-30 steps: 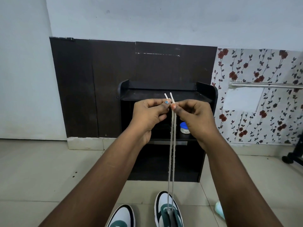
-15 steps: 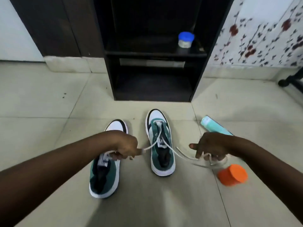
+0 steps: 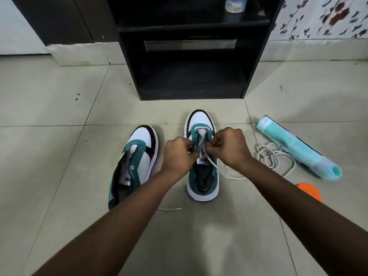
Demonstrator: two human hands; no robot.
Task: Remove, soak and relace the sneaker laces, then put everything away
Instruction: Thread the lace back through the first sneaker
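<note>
Relacing the right-hand sneaker [image 3: 202, 156] on the floor [image 3: 59, 176], before the shelf [image 3: 191, 56].

My left hand [image 3: 179, 156] and right hand [image 3: 229, 150] curl, pinching the lace [image 3: 211, 162] over its eyelets; I should cross evenly, keeping both ends matched and untwisted.
</note>
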